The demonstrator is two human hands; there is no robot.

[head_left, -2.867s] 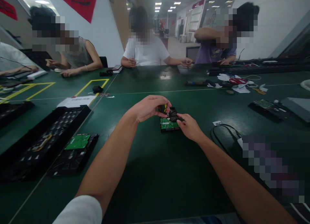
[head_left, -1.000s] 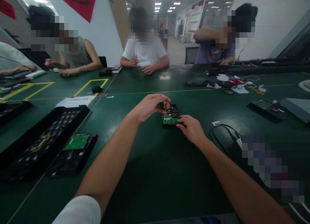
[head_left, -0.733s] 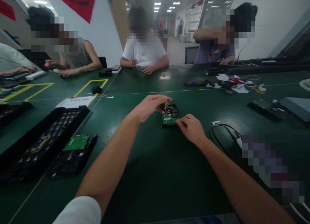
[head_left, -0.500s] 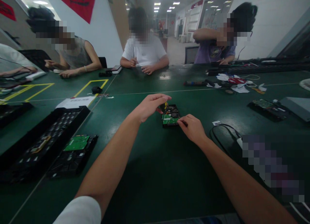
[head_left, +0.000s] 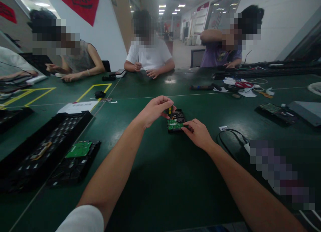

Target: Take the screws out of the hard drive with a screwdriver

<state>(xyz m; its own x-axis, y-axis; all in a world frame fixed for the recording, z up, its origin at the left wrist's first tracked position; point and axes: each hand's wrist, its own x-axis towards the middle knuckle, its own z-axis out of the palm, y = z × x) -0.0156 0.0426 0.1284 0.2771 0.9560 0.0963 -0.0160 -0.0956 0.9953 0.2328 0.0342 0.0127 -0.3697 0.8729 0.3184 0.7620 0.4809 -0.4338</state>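
A black hard drive (head_left: 180, 115) with a green circuit board (head_left: 174, 125) lies on the table in front of me. My left hand (head_left: 155, 111) is closed around a short yellow-and-black screwdriver (head_left: 170, 110), held upright over the drive's left side; its tip is too small to make out. At the drive's near right corner, my right hand (head_left: 198, 132) grips the edge between thumb and fingers.
To the left are a long black tray (head_left: 50, 148) and another hard drive (head_left: 77, 158). A further drive (head_left: 276, 113), a grey box (head_left: 307, 111) and a cable (head_left: 234, 130) lie to the right. Several people sit across the green table (head_left: 160, 192).
My left fingers have shifted slightly around the screwdriver, and more of its yellow handle shows. The right fingertips have moved a little along the drive's edge.
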